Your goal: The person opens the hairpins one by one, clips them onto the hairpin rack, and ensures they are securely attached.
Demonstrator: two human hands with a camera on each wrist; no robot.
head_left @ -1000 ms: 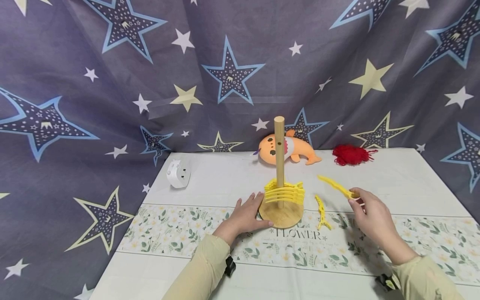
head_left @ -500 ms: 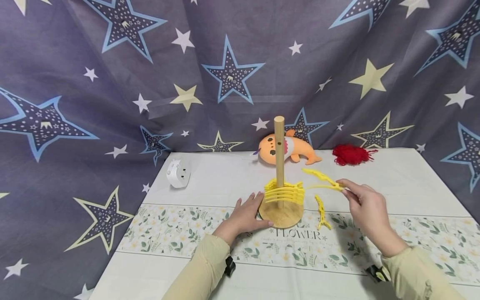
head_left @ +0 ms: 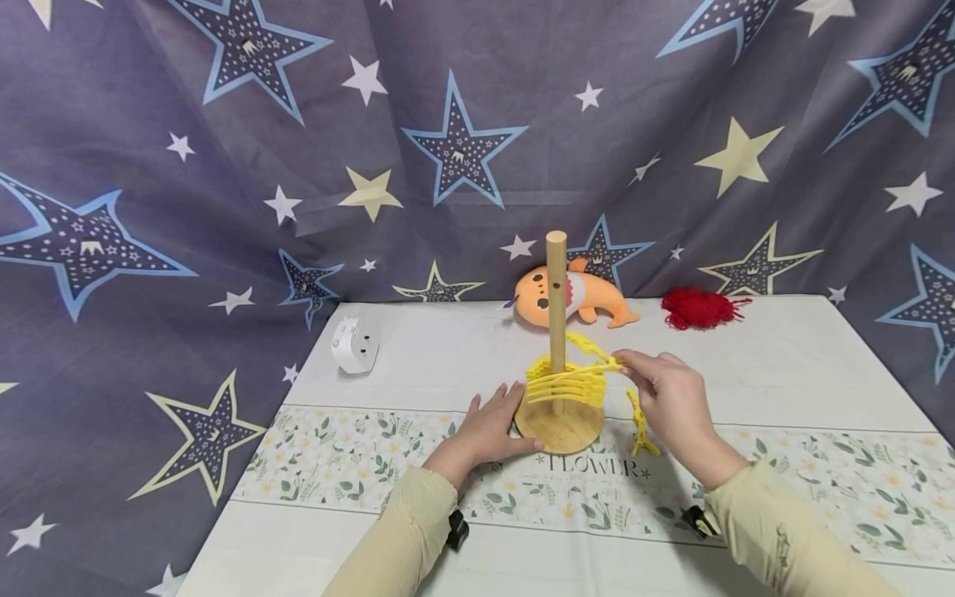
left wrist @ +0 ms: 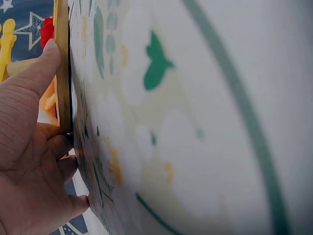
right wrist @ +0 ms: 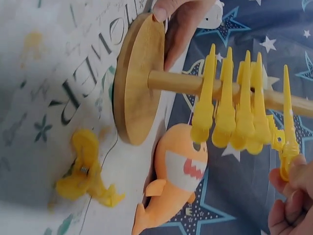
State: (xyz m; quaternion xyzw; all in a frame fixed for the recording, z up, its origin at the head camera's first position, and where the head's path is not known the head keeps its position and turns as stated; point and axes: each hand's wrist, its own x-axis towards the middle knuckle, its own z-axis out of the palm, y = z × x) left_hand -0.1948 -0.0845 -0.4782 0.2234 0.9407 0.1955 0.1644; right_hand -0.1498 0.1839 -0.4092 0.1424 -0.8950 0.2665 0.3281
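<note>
My left hand (head_left: 485,427) grips the rim of the round wooden base (head_left: 559,431), thumb at its front and fingers along the left side. From that base rises an upright wooden pole (head_left: 556,307). Several yellow hair clips (head_left: 567,390) are clamped round the pole in a stack. Between thumb and fingers, my right hand (head_left: 675,402) pinches the handle end of another yellow hair clip (right wrist: 290,142). Its jaws are spread apart at the pole, above the stack. One loose yellow clip (head_left: 639,424) lies on the tabletop right of the base, its spring (right wrist: 84,170) showing.
An orange plush shark (head_left: 597,298) lies behind the pole. To its right is a bundle of red yarn (head_left: 697,308). A white plug-like device (head_left: 355,344) stands at the back left. A star-patterned curtain (head_left: 462,240) hangs behind the table.
My right hand has moved left with the clip, bringing it from right of the stand to the pole; its jaws have spread. The left hand stays on the base.
</note>
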